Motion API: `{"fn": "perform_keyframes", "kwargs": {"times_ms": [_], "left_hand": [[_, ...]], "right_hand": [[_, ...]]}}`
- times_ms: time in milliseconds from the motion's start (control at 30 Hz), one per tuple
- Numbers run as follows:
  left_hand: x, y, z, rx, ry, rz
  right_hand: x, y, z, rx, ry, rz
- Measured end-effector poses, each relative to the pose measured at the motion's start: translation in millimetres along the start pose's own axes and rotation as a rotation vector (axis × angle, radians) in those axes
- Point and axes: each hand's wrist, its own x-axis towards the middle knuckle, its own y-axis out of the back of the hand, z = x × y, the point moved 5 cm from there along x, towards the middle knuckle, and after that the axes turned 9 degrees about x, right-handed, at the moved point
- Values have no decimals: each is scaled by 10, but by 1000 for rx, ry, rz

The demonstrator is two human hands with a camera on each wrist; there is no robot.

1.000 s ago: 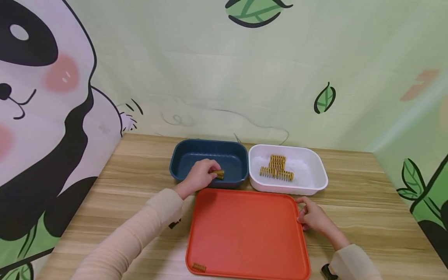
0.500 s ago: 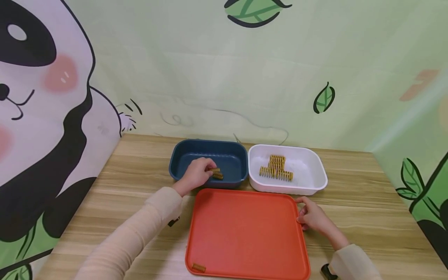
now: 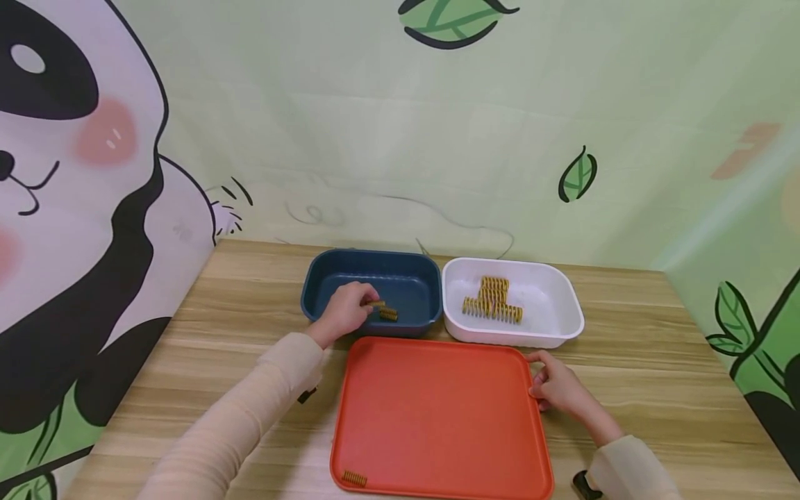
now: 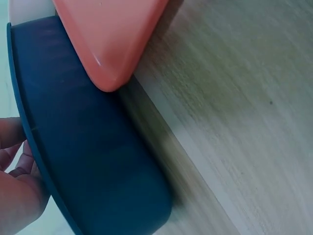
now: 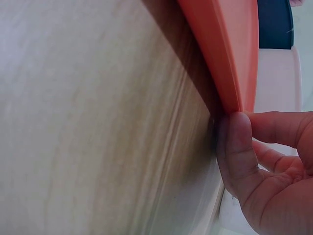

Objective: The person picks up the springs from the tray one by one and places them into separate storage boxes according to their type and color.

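My left hand (image 3: 345, 307) reaches into the dark blue bin (image 3: 409, 281), its fingertips pinching a gold coil spring (image 3: 377, 303) low inside. Just right of that lies a second coil spring (image 3: 388, 314) on the bin's floor. In the left wrist view the bin's wall hides my fingertips and both springs. My right hand (image 3: 559, 387) holds the orange-red tray (image 3: 444, 417) by its right rim near the far corner. Thumb and index finger (image 5: 276, 128) meet at the rim in the right wrist view. One coil spring (image 3: 354, 478) lies in the tray's near left corner.
Beside the blue bin stands a white bin (image 3: 550, 309) with several gold coil springs (image 3: 494, 295) grouped in it. Both bins sit behind the tray on a wooden table (image 3: 631, 333). A printed cloth backdrop (image 3: 350, 125) rises at the table's far edge.
My left hand has drawn slightly left inside the blue bin with its spring, and a gap has opened to the other spring. My right hand and the tray keep their places.
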Motion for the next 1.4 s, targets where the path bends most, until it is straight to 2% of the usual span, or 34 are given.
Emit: {"fn": "perform_keyframes", "kwargs": {"times_ms": [533,1133,1400], "left_hand": [[60,-56,-132,23,28,-18],[203,-77,-178,26,57,-37],[223,-100,-167,21,66,-49]], "right_hand": [[-6,-1,-10,8,6,-15],[-4,0,-18,8,11,-13],[-4,1,-8,14,12,-16]]}}
